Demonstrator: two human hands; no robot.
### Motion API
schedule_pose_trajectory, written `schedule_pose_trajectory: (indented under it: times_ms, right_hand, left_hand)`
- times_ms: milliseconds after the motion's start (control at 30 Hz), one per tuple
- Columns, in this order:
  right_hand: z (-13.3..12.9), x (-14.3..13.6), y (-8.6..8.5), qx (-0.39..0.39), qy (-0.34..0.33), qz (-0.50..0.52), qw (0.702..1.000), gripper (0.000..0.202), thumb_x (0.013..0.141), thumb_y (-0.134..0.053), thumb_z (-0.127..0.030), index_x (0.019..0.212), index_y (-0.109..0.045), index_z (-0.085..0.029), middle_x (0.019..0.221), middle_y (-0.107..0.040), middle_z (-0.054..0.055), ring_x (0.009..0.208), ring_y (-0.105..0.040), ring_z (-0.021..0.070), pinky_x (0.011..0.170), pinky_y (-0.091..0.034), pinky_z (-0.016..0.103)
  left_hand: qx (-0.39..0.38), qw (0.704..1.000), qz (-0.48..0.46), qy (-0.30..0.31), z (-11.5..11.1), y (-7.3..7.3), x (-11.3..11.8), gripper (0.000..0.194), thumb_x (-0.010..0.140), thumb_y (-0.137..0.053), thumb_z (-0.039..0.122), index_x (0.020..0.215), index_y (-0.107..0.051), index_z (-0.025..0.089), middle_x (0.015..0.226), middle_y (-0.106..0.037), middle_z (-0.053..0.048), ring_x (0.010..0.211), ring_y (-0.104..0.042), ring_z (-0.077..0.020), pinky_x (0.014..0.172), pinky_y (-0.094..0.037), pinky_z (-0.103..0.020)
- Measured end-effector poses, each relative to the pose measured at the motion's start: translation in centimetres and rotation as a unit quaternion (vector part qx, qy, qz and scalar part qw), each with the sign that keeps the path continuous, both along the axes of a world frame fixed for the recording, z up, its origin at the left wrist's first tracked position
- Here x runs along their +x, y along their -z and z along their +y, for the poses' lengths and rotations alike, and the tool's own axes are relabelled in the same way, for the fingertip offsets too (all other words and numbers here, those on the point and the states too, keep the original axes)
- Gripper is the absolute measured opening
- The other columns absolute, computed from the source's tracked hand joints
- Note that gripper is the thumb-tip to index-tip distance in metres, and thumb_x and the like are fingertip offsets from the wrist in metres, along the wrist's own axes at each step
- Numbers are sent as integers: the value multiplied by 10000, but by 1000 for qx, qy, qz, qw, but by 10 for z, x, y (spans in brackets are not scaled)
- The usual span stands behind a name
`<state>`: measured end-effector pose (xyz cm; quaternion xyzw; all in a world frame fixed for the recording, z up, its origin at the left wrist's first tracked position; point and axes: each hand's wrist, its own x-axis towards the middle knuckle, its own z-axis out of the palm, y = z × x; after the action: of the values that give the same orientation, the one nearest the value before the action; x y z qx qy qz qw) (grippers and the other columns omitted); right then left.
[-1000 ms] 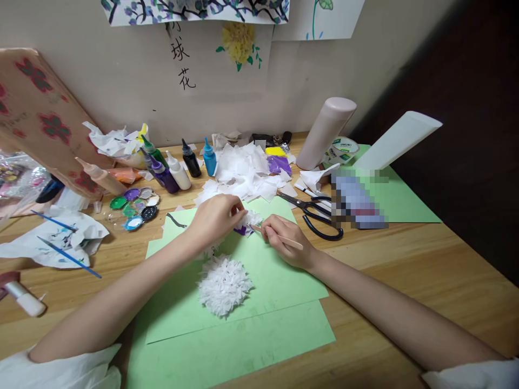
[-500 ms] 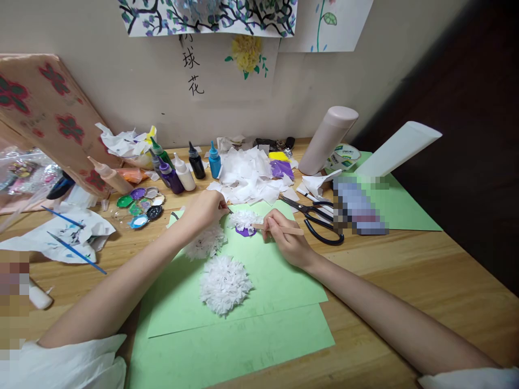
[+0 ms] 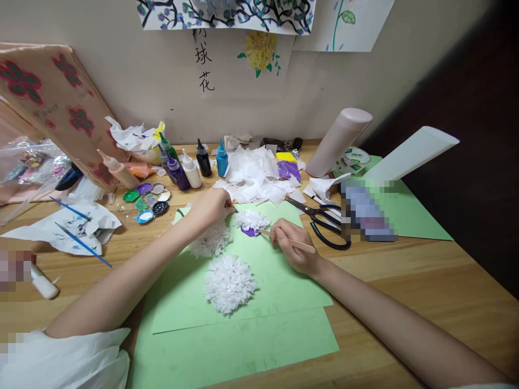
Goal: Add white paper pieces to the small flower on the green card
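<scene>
On green paper [image 3: 284, 281], a small white flower [image 3: 252, 218] edged with purple

Near the paper's far edge lies the small white flower, with a purple patch [image 3: 250, 232] showing along its near side. The right hand's [image 3: 295, 247] fingers are closed around a flat wooden stick [image 3: 303, 246], its tip at the right edge of that patch. The left hand [image 3: 213, 208] is just left of the flower, fingers pinched close; whether they hold anything I cannot tell. A second flower [image 3: 211, 240] sits partly under the left wrist, and a larger flower [image 3: 231, 284] lies nearest the person.

Across the counter [image 3: 385, 281], a round-welled paint tray [image 3: 151, 200] holds green, purple, black and pale blue paint [image 3: 131, 195]. Behind it stand nozzle-topped bottles: a purple bottle [image 3: 178, 174], a white bottle [image 3: 191, 172], a black bottle [image 3: 203, 160] and a blue bottle [image 3: 221, 160]. At far left, a clear bag [image 3: 12, 149] contains small colourful bits [image 3: 32, 158].

One second ago, the left fingers were at the small flower, covering part of it; now they are off to its left, and more of the flower and the purple shows. The stick remains in the right hand.
</scene>
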<state>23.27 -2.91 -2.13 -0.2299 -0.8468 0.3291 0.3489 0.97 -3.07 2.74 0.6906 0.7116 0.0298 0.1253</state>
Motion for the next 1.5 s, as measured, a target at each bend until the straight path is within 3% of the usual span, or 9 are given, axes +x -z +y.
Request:
schedule_pose_trajectory:
  times_ms: [700,967,1333,1500]
  right_hand:
    - [1,-2,0,-35,31,-9,999,266,944,-299,-262,727,-444,-209,640,-508,-6,613,-512,127,597,-401,250]
    - [2,-6,-4,-83,21,-14,996,252,949,-289,-275,741,-419,-214,625,-509,-20,589,-503,122,571,-404,246]
    - [0,-3,-2,-28,26,-7,999,279,941,-289,-244,707,-435,-205,630,-484,-8,591,-486,125,596,-390,257]
    - [-2,1,-2,-19,46,34,998,293,937,-275,-253,685,-418,-210,610,-477,-10,571,-485,129,569,-378,263]
  left_hand:
    - [0,1000,-10,4,2,2,-2,167,717,-574,306,758,-691,195,774,-697,-60,670,-589,-178,530,-347,-255]
    - [-1,1000,-17,5,2,0,-2,167,711,-570,302,748,-696,200,761,-700,-56,657,-584,-174,524,-342,-258]
    - [3,999,-33,-3,0,-2,-3,150,700,-573,304,715,-687,207,750,-699,-43,660,-592,-166,512,-350,-247]
    - [28,999,-32,-31,2,-11,-12,195,727,-542,370,766,-647,210,819,-691,-33,733,-595,-175,518,-353,-250]
